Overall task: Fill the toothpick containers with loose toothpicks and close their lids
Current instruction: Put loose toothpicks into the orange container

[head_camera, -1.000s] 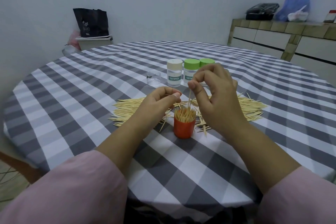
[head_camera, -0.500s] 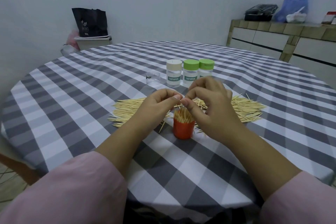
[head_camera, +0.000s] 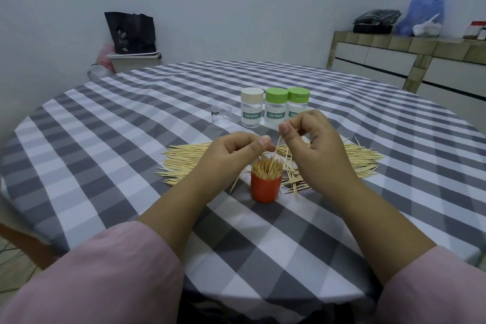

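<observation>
Right hand [head_camera: 313, 144]: pinches one toothpick [head_camera: 278, 145] above packed orange container [head_camera: 266, 187]. Left hand [head_camera: 236, 155]: curled beside it, contents unclear. Risk: crowded sticks deflect tip; container tips.

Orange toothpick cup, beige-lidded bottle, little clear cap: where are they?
Orange plastic toothpick cup [head_camera: 265, 190]: head view, front wall.
Beige-lidded clear bottle [head_camera: 252, 97]: head view, lid.
Small clear plastic cap [head_camera: 221, 116]: head view, side wall.
</observation>
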